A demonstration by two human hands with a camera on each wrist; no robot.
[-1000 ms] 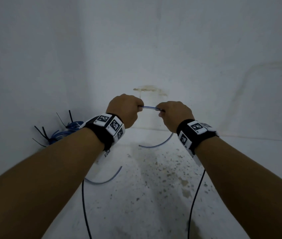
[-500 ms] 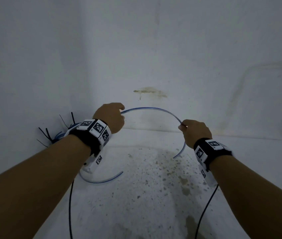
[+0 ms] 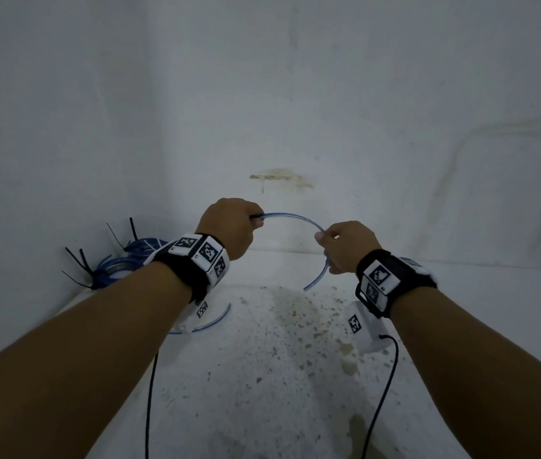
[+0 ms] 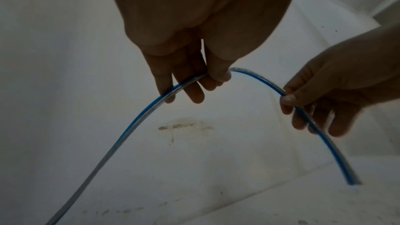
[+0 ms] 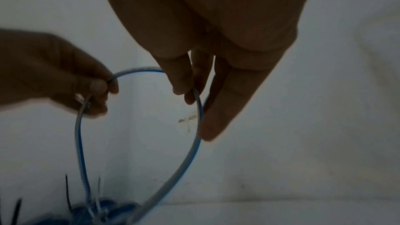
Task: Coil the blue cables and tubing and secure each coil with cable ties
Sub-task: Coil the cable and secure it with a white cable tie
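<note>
A length of clear tubing with a blue stripe [image 3: 295, 217] arches between my two hands above the white table [image 3: 262, 376]. My left hand [image 3: 229, 226] grips it at the left end of the arch, fingers curled round the tubing [image 4: 190, 81]. My right hand [image 3: 345, 246] pinches the tubing [image 5: 198, 109] between thumb and fingers. One free end [image 3: 312, 285] hangs below the right hand; the other [image 3: 209, 324] curves over the table under the left wrist. Coiled blue cables [image 3: 123, 265] bound with black cable ties [image 3: 78, 260] lie at the far left.
White walls close the space at the left and the back, with a brown stain [image 3: 279, 177] on the back wall. The table is speckled with brown spots [image 3: 298, 313]. Black wrist-camera leads [image 3: 149, 402] hang down from both wrists.
My hands were together on the tubing, then parted and drew out an arch. Since half a second ago both have risen and the right hand has come back toward the left.
</note>
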